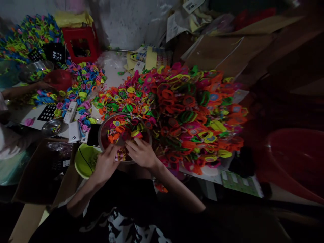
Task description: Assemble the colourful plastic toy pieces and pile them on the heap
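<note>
A round metal bowl (103,130) in front of me holds toy watches in orange, yellow, pink and green, with small wrapped sweets among them. Over its near rim is my left hand (107,162), fingers closed in a pinch. My right hand (141,153) is beside it, its fingertips also drawn together close to the left ones. Small gold-and-pink wrapped sweets (120,155) show between the hands, by the left fingers. A yellow toy watch (136,134) lies just past the right fingers. What each pinch holds is too dark and small to make out.
A large heap of toy watches (192,111) rises right of the bowl. At left are a green bowl (82,158), a small metal bowl (49,128), a white power bank (74,131), a power strip (71,112) and a red stool (82,44). Another person's hand (42,86) reaches near a red bowl (59,80).
</note>
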`<state>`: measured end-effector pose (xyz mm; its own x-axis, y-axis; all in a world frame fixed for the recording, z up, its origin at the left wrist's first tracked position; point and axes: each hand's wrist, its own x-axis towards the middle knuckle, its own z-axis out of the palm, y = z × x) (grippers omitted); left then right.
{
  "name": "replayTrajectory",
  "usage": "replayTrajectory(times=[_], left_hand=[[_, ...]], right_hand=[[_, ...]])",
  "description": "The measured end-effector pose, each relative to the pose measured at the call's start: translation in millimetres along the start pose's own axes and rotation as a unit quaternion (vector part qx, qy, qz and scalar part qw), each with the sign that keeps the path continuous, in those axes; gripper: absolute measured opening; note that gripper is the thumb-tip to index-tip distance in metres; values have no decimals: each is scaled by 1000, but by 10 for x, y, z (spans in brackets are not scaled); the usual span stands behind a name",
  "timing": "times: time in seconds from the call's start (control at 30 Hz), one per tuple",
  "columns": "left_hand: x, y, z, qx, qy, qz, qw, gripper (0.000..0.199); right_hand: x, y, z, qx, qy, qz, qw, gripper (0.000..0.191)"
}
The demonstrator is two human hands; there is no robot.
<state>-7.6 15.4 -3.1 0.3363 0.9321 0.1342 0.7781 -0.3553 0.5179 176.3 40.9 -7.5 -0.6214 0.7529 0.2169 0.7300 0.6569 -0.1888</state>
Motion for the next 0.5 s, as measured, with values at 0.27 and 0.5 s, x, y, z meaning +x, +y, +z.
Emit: replayTrajectory(times=[0.27,0.5], left_hand=[[30,-415,391,-169,-67,-147,972,15],[-178,-851,446,-312,-2,-228,922,30]], right_hand=[[-87,479,48,248,-272,70,927,16],[-408,1625,-702,112,213,308,920,52]])
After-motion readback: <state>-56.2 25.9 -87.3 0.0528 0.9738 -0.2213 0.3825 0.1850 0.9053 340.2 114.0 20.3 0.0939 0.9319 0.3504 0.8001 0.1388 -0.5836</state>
